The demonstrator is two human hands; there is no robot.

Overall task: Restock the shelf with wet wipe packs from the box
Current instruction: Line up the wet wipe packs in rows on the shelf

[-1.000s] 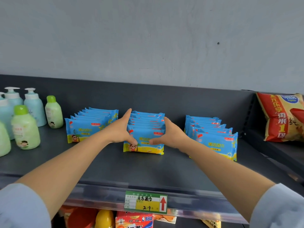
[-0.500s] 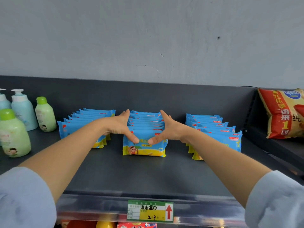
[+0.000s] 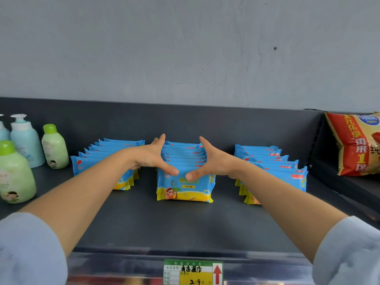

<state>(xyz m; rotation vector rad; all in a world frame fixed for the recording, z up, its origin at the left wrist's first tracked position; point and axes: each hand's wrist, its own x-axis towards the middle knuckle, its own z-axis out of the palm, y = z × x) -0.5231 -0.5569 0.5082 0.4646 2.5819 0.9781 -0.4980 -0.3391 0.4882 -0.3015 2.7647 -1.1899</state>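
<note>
My left hand and right hand, fingers straight, press the sides of the middle row of wipe packs at the centre of the shelf, thumbs on its front pack. My forearms hide part of the outer rows. The front-edge price tag — cut off below — reads 2 9.

Three wipe rows — four bottles — one snack bag

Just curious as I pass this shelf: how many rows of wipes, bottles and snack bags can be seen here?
Rows of blue-and-yellow plastic wet wipe packs: 3 (left, middle, right)
Pale green plastic bottles with green caps: 2
Pale blue plastic pump bottles: 2 (one cut off at the edge)
Red-and-gold snack bag: 1
Total: 8
</note>
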